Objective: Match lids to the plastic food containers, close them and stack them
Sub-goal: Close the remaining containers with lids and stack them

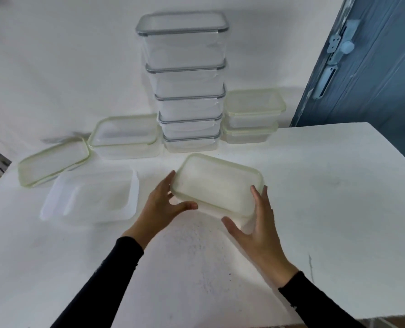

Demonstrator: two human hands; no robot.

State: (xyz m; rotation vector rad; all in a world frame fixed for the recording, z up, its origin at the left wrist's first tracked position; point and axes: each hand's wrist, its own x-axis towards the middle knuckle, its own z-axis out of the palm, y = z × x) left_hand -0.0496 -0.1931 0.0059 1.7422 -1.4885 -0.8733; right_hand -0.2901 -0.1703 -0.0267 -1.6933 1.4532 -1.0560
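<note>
Two hands frame a rectangular tub (216, 194) of cloudy, translucent plastic with rounded corners, its pale green-rimmed lid on top. It sits tilted on the matte white worktop (315, 197), just in front of the tower (187, 84). The left hand (163, 204) touches the tub's left end, fingers (170, 179) spread along the side and thumb at the near edge. The right hand (255, 228) cups the near right corner, fingers (259, 195) splayed, thumb underneath the rim.

The tower is five clear, grey-rimmed lidded tubs, stacked against a white wall. Right of the tower stand two smaller green-rimmed tubs (253, 114), one atop the other. Left of the tower sits another lidded green-rimmed tub (125, 136), then a loose flat lid (52, 163), and in front of that an open, glossy tub (92, 197).
</note>
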